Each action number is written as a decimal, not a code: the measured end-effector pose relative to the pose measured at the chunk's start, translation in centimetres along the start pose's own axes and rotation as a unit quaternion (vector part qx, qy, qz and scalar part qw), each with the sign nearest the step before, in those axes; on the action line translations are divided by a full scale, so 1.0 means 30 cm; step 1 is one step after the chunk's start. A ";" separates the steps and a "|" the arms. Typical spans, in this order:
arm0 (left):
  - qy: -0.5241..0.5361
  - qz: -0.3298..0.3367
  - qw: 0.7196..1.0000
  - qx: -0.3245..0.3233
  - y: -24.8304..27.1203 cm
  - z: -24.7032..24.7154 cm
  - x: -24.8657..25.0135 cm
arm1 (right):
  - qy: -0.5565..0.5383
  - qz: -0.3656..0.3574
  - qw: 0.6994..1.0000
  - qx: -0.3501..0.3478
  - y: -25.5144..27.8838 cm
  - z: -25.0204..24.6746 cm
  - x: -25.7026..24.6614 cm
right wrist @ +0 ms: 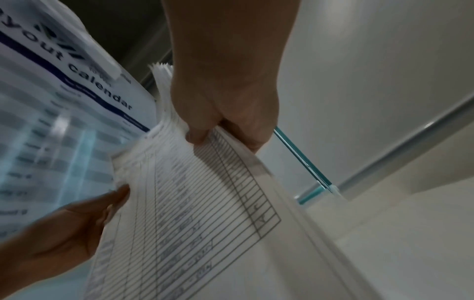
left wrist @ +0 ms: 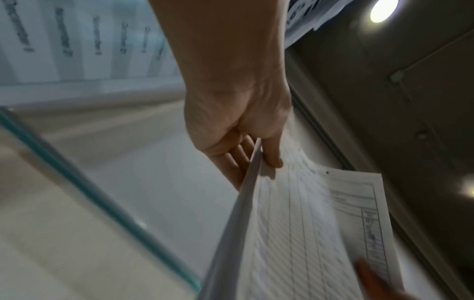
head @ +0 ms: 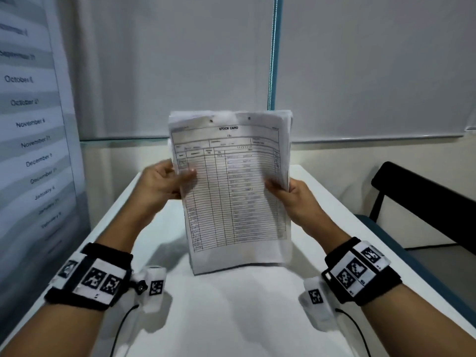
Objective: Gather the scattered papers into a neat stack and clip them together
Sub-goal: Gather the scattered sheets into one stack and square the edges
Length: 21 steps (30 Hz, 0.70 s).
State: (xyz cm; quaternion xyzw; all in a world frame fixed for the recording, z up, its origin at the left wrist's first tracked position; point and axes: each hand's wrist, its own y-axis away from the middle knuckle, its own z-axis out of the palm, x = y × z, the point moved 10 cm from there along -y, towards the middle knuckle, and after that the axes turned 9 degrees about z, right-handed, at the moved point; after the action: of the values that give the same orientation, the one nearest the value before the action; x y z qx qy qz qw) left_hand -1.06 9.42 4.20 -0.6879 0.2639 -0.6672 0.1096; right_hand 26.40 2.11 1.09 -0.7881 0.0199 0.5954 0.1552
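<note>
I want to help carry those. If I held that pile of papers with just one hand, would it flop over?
Probably yes. The pile of papers stands upright with the left hand and right hand gripping opposite edges, and it already bows a little. The sheets look loose: the right wrist view shows their edges fanned, so some may slide out. No clip is visible.

Left hand raised at centre-left of the head view, thumb in front of the paper stack, fingers behind; right hand at centre-right, pinching the opposite edge likewise; both forearms angled inward, wrists banded.
</note>
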 end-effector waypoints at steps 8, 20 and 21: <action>-0.349 0.253 0.901 -0.045 0.013 -0.029 0.471 | 0.289 -0.119 0.949 -0.047 0.031 0.012 -0.297; -0.033 0.088 0.995 0.035 0.036 -0.112 0.098 | 0.008 0.014 0.997 0.078 -0.023 -0.240 -0.107; -0.020 0.084 0.995 0.045 0.032 -0.112 0.075 | -0.092 0.032 0.994 0.049 -0.033 -0.218 -0.055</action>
State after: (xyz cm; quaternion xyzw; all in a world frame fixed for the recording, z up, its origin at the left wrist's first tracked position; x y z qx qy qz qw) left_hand -4.61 8.17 5.94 -0.6712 0.2877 -0.6528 0.2015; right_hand 32.23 1.04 4.44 -0.7205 0.0600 0.6682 0.1753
